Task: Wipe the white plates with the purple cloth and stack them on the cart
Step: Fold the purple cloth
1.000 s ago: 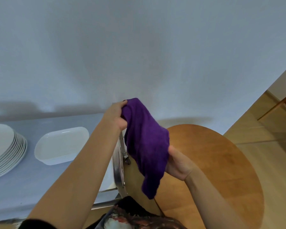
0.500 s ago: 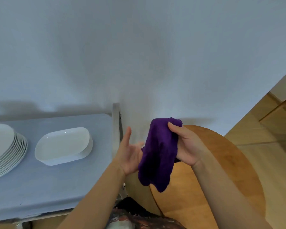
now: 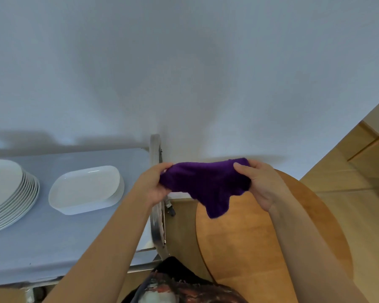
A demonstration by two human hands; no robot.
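Standing white behind everything: wall (image 3: 184,62). Stretching along the left under a pale sheet: cart (image 3: 53,243), with its metal rail (image 3: 157,221) running down the right end. Curving in at lower right: round wooden table (image 3: 271,248). Sitting on the cart at far left: stack of round plates (image 3: 11,193); lying just beside it: oval dish (image 3: 85,189). Hanging in the air between cart and table, well apart from the plates: cloth (image 3: 208,184), spread sideways, one corner drooping. Gripping its left end with curled fingers: left hand (image 3: 154,185). Pinching its right end, thumb on top: right hand (image 3: 258,182).
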